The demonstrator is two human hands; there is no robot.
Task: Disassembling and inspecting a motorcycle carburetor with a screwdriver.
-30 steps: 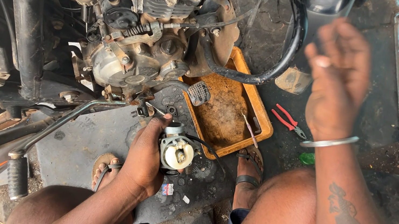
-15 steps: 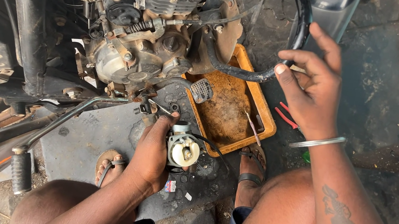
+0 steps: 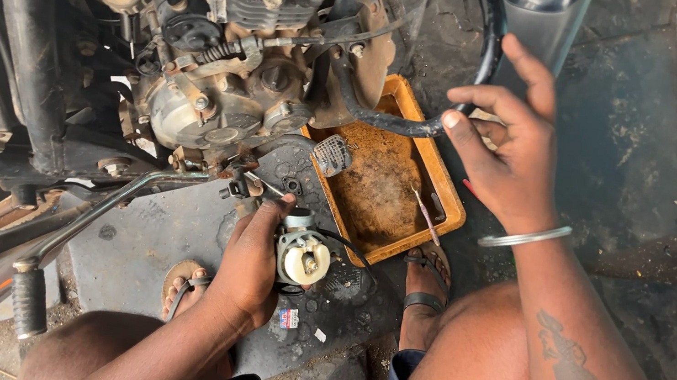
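Carburetor [image 3: 301,255] sits off the engine [image 3: 225,96], gripped in my left hand [image 3: 251,263] below it; refitting looks undone. My right hand [image 3: 509,146] hangs half-open by the black hose [image 3: 388,122], holding nothing, above the orange tray [image 3: 440,194].

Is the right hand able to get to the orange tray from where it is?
Probably yes. The right hand is open, just above and beside the orange tray, touching only a black hose. Nothing lies between hand and tray. The left hand is busy holding a small whitish part.
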